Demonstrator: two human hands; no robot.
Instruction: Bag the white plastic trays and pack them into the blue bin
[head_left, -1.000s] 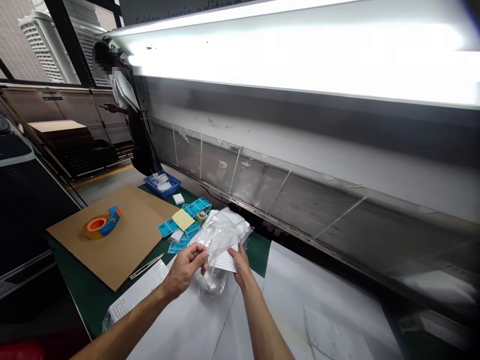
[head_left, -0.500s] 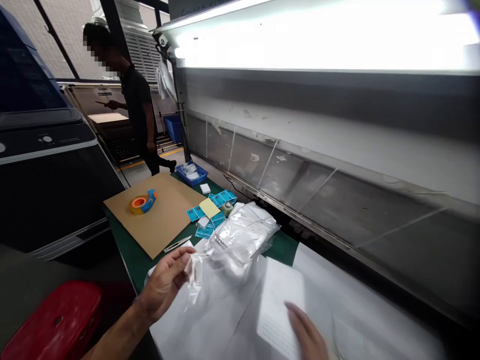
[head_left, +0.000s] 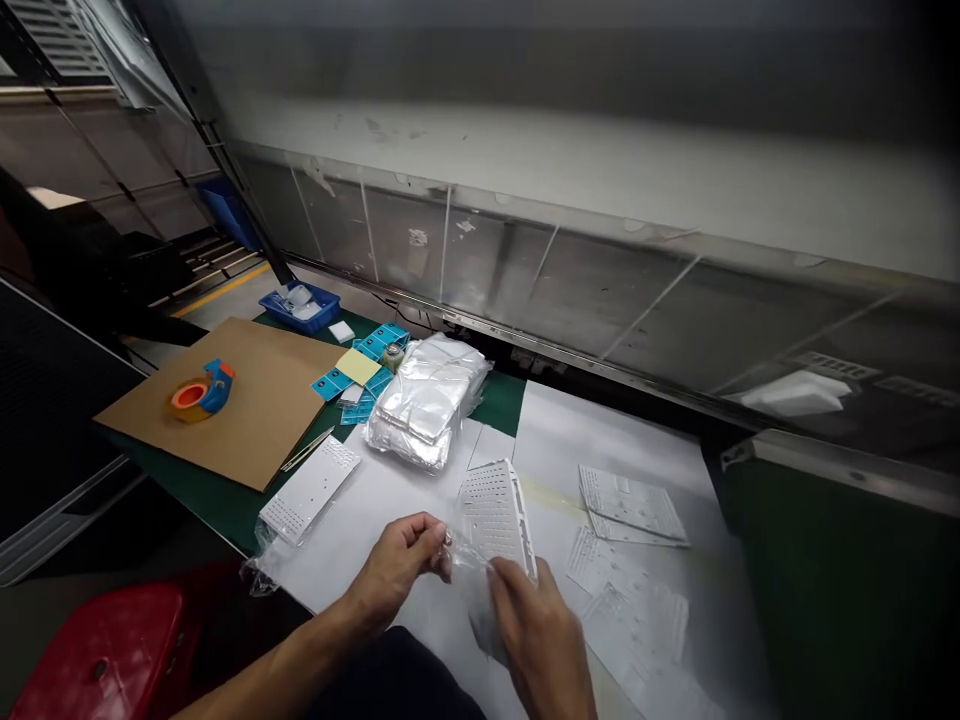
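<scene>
My left hand (head_left: 401, 565) pinches the edge of a clear plastic bag (head_left: 480, 600) over the white sheet on the table. Just right of it, my right hand (head_left: 536, 620) grips a white slotted panel (head_left: 495, 510), which stands tilted, with the bag's film against its fingers. Beyond both hands lies a stack of clear bags (head_left: 431, 390). To the left, another white panel (head_left: 311, 487) rests on clear film. More white panels (head_left: 634, 505) lie on the right, some of them under or in film.
Brown cardboard (head_left: 247, 430) holds an orange and blue tape dispenser (head_left: 206, 392). Blue labels (head_left: 331, 384), a yellow pad (head_left: 358, 367) and a blue tray (head_left: 319, 315) lie farther back. A red stool (head_left: 105, 650) stands lower left; a metal-framed panel (head_left: 480, 260) runs behind the table.
The view has swung right and down. My right hand has come up beside my left with the white panel, and the bag is now between them. The walking person has mostly left the view.
</scene>
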